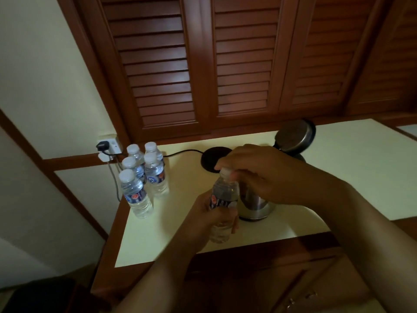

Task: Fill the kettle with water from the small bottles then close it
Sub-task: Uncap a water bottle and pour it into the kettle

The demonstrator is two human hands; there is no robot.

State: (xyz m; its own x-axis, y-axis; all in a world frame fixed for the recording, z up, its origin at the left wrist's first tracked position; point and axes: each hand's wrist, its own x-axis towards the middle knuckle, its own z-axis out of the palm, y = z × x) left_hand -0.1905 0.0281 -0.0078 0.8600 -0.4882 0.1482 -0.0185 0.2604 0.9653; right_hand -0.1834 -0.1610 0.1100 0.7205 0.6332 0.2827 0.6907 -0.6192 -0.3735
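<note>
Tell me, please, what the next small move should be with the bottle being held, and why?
Probably twist the cap off. The left hand grips the bottle by its body, and the right hand has its fingers on the white cap, which looks still on. The kettle stands just behind with its lid open, ready to take water once the cap is off.

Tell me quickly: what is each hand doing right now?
Left hand: closed around the small bottle, holding it.
Right hand: closed on the bottle's cap.
</note>
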